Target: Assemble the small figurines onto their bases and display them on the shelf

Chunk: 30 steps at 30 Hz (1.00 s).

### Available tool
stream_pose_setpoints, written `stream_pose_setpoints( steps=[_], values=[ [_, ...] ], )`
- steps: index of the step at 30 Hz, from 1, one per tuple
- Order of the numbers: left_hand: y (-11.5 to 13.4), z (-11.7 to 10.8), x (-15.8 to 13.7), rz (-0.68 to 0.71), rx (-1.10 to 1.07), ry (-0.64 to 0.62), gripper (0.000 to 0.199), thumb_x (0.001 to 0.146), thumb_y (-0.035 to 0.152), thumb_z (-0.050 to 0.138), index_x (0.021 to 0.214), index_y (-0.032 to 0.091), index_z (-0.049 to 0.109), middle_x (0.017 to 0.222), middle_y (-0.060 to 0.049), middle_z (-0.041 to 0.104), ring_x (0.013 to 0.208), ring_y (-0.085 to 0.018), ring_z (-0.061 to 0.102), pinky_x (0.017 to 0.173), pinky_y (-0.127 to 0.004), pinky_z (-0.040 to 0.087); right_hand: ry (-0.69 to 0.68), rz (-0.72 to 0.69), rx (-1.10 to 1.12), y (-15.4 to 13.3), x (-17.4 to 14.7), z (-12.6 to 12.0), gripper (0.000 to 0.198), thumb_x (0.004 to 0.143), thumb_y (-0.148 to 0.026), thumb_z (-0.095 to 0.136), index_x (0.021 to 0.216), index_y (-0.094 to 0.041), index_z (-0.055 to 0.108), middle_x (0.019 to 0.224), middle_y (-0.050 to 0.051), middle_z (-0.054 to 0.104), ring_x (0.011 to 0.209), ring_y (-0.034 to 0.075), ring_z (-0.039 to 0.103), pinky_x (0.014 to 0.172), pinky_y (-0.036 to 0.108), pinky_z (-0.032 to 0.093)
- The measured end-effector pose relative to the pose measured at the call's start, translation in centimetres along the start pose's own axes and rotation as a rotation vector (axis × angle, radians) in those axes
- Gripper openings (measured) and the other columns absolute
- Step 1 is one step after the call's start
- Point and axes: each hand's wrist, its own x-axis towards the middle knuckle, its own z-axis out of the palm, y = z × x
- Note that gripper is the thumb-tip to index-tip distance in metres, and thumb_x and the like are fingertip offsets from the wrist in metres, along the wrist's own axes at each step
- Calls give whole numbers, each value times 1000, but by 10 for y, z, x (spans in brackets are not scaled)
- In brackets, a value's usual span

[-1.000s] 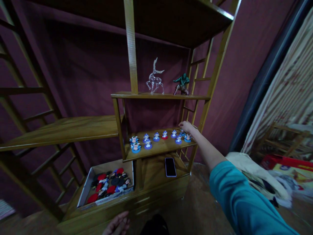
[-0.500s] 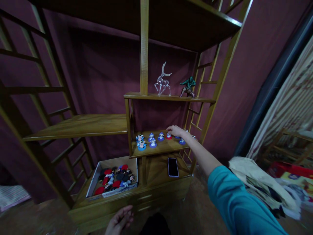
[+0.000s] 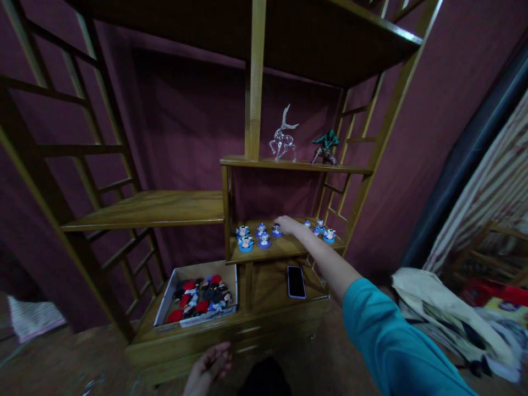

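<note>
My right hand (image 3: pixel 287 225) reaches onto the small middle shelf, its fingers bent and closed at the head of a small purple-based figurine (image 3: pixel 276 231). Left of it stand more purple-based figurines (image 3: pixel 264 240) and blue-based figurines (image 3: pixel 246 244). Others, such as a blue-based figurine (image 3: pixel 329 236), stand to the right, partly behind my forearm. The hand covers the spot between these groups. My left hand (image 3: pixel 209 367) hangs low before the cabinet, fingers loosely bent and apart, with nothing visible in it.
A cardboard box (image 3: pixel 161 300) of red, black and blue figures sits at lower left. Near it lies a phone (image 3: pixel 296 281). On the upper shelf stand a clear deer ornament (image 3: pixel 283 140) and a green-hooded figure (image 3: pixel 327 146). Fabric bags (image 3: pixel 437 305) lie at right.
My right hand has shifted left along the shelf, from the red-based figurine to the purple-based one beside it. The red-based one is out of sight. The camera has turned slightly left.
</note>
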Motion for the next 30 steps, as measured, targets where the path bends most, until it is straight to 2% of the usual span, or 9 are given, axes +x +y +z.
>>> stream_pose_setpoints(
  steps=[7,13,16,19,24,30],
  values=[
    [2,0,-2,12,-7,14,51,44,47,80,82,15,70,73,-7,67,61,-17,60,57,-26,44,-13,7,16,0,0,1,31,75,-9,54,101,-22,67,106,5,68,99,17,61,82,18,42],
    [4,1,-5,24,-15,5,50,45,48,79,82,15,69,72,-6,67,61,-16,60,56,-25,43,47,21,59,-4,-2,-11,34,79,-16,52,111,-24,62,116,2,63,107,16,57,90,20,40],
    [0,-2,-1,23,-13,-1,51,44,48,79,82,15,69,72,-6,67,60,-16,60,56,-25,44,129,53,146,-9,-2,-21,32,84,-22,48,113,-25,61,113,1,65,103,15,59,92,23,40],
    [-6,-5,4,17,-10,8,52,44,50,79,83,16,68,73,-6,67,60,-16,60,56,-25,44,157,31,278,-17,-6,-24,29,82,-26,52,108,-25,63,106,1,68,94,15,61,88,24,43],
    [-12,-8,8,16,-14,10,55,42,50,79,84,16,68,71,-5,67,60,-15,60,55,-24,43,166,-106,429,-24,-18,1,27,79,-25,55,104,-23,66,102,1,68,93,15,61,82,23,44],
    [-8,-7,4,45,-1,10,53,42,48,79,83,16,68,69,-4,66,60,-14,59,55,-24,43,180,-38,606,-29,-27,47,42,73,-22,60,115,-20,58,75,-1,66,67,12,58,70,24,45]
  ],
)
